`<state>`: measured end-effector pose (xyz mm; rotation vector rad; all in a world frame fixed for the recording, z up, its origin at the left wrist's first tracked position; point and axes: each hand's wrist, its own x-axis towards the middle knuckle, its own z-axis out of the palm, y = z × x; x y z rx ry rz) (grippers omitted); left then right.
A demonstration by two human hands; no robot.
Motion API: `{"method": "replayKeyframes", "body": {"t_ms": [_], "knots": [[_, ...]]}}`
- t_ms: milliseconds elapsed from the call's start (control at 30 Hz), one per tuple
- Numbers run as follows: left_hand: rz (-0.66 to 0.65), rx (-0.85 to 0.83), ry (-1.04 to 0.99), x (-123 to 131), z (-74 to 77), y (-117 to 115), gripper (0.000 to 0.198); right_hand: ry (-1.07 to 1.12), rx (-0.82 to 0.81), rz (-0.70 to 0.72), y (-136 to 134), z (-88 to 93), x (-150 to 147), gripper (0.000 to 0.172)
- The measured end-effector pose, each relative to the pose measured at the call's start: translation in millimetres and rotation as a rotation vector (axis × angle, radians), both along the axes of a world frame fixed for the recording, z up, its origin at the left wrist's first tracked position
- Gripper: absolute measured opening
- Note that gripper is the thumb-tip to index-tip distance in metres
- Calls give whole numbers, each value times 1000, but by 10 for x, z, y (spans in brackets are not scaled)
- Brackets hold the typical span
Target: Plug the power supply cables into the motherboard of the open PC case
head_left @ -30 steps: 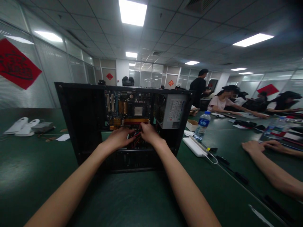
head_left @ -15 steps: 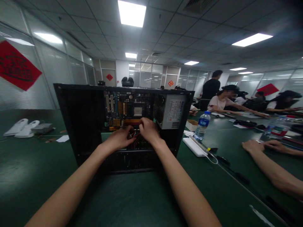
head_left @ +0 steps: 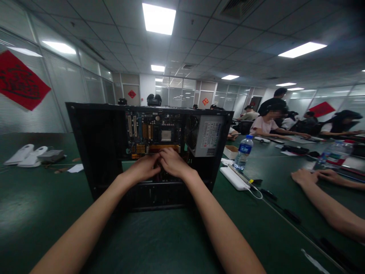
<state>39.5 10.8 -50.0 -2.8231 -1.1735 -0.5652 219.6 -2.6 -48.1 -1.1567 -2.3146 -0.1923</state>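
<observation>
An open black computer case (head_left: pixel 94 152) stands upright before me, its inside facing me. My left hand (head_left: pixel 143 169) reaches into its lower middle with the fingers bent inward. Against it sits my right hand (head_left: pixel 174 163), fingers curled, the fingertips of both meeting below the motherboard (head_left: pixel 154 125). Dark and red cables (head_left: pixel 163 176) show in the small gap between the hands; both hands appear closed on them, though the fingers cover the exact grip. A silver power supply (head_left: pixel 209 135) with a fan fills the upper right of the case.
Right of the case are a water bottle (head_left: pixel 244 153), a white power bank (head_left: pixel 234 179) with a cord, and a small box (head_left: pixel 230 151). Another person's hands (head_left: pixel 306 177) rest on the green table (head_left: pixel 159 243). White plastic pieces (head_left: pixel 32 155) lie at left.
My right hand has shifted slightly left and down, closing up against my left hand. The cables between them are now more covered. In the background, a standing person has moved right and bent lower.
</observation>
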Motion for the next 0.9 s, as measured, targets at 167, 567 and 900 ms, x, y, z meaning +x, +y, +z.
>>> {"method": "replayKeyframes", "body": {"t_ms": [167,567,900], "knots": [[-34,1,18,4,27,-7,28,-72,-8,-35,-39,24,-16,23],[-198,-59,-94,24,28,43,28,-89,38,-38,-36,-28,10,25],[-151,-1,-63,15,104,-38,25,-51,29,-27,-84,36,-8,21]]}}
